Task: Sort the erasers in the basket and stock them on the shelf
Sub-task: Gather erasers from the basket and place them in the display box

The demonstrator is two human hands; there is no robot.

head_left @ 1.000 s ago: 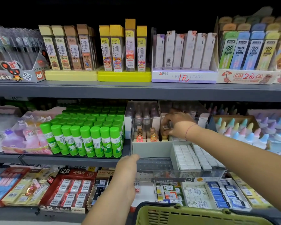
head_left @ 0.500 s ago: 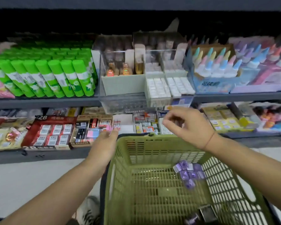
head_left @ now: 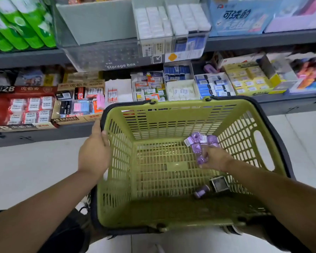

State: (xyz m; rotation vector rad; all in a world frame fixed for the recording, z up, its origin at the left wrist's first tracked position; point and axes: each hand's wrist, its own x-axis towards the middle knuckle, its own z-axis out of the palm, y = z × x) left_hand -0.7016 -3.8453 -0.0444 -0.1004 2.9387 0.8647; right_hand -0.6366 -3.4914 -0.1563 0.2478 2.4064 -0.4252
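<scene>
1. A cluster of purple erasers (head_left: 199,141) lay on the floor of the green basket (head_left: 171,105), toward its far right corner, right of the frame's middle.
2. The right hand (head_left: 214,158) reached down into the basket at the near edge of that cluster. Its fingers (head_left: 206,153) were curled in and pinched one wrapped eraser (head_left: 201,160), which touched the rest of the pile.
3. Nearer the person, a stray eraser (head_left: 202,192) lay on its side on the basket floor. It sat just beside a small shiny box (head_left: 219,183), and both were apart from the cluster.
4. The left hand (head_left: 94,152) held the basket's left rim, left of centre. Its thumb (head_left: 104,133) was hooked over the edge and the other fingers lay along the outside.
5. The basket filled the lower middle of the frame, with black handles folded down along its rim, above a pale floor (head_left: 26,170).
6. Beyond it the lower shelf (head_left: 35,134) carried open cartons of erasers. A red 2B carton (head_left: 20,108) stood at the far left, with a 4B carton (head_left: 77,106) beside it. Blue-sleeved erasers (head_left: 213,84) and a yellow carton (head_left: 248,79) stood further right.
7. On the shelf above, at the top centre, stood a clear storage box (head_left: 102,55). White erasers (head_left: 153,21) were packed in rows in its right compartments.
8. Green glue sticks (head_left: 16,21) leaned at the upper left of the frame, just beside the storage box.
</scene>
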